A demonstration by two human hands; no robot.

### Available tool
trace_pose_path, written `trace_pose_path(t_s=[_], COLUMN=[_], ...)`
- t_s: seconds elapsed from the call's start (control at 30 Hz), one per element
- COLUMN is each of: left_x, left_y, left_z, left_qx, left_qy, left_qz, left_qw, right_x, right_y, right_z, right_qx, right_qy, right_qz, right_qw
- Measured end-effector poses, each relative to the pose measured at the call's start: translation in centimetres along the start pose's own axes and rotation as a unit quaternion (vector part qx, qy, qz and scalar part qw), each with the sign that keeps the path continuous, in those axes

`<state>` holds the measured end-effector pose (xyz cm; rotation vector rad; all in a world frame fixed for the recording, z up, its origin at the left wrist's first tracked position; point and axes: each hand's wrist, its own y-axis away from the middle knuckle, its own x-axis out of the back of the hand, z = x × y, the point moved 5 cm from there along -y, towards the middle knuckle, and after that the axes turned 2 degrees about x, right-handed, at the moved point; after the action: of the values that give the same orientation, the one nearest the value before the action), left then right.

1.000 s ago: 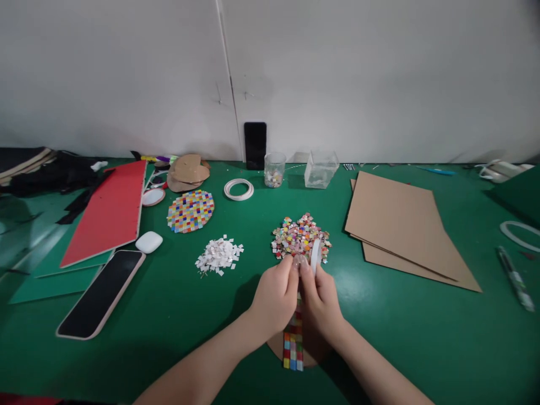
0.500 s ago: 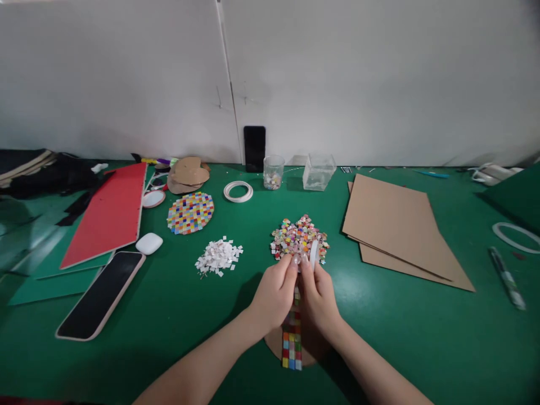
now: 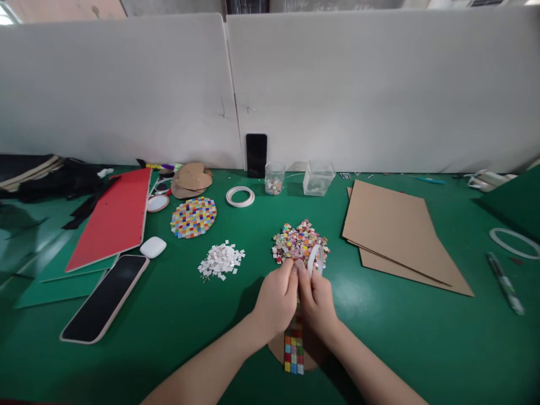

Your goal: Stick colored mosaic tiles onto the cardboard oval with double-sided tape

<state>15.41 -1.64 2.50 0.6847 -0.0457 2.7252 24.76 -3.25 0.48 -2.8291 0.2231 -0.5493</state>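
In the head view, the right hand (image 3: 317,304) gripped a thin white ring (image 3: 311,261), standing upright at the near edge of a heap of coloured tiles (image 3: 295,242), while the left hand (image 3: 275,298) met it in a closed pinch, anything between the fingertips hidden. Nearer the wearer than that heap, beneath the hands, lay a cardboard disc (image 3: 311,354) bearing a tiled strip (image 3: 294,355); white chips (image 3: 221,260) lay left of the heap, cardboard sheets (image 3: 392,233) right.

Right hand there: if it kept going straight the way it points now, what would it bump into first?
The right hand would probably meet the pile of coloured tiles just ahead, though its height is hard to judge, so it might pass above them.
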Motion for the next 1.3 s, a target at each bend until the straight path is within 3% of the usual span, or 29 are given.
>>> trace_pose_path(t_s=[0.5, 0.77, 0.93, 1.3], left_x=[0.5, 0.2, 0.1, 0.3], left_y=[-0.6, -0.2, -0.1, -0.2], left_z=[-0.3, 0.0, 0.5, 0.4], left_qx=[0.0, 0.001, 0.002, 0.008], left_qy=[-0.055, 0.091, 0.096, 0.102], left_qz=[-0.011, 0.0, -0.019, -0.011], left_qw=[0.998, 0.996, 0.995, 0.995], right_x=[0.0, 0.0, 0.0, 0.1], right_y=[-0.4, -0.3, -0.1, -0.1], right_z=[-0.2, 0.7, 0.9, 0.2], right_qx=[0.011, -0.034, -0.031, 0.004], right_qy=[0.032, -0.08, -0.092, 0.015], right_qz=[-0.045, 0.02, 0.029, -0.003], right_qw=[0.998, 0.996, 0.995, 1.0])
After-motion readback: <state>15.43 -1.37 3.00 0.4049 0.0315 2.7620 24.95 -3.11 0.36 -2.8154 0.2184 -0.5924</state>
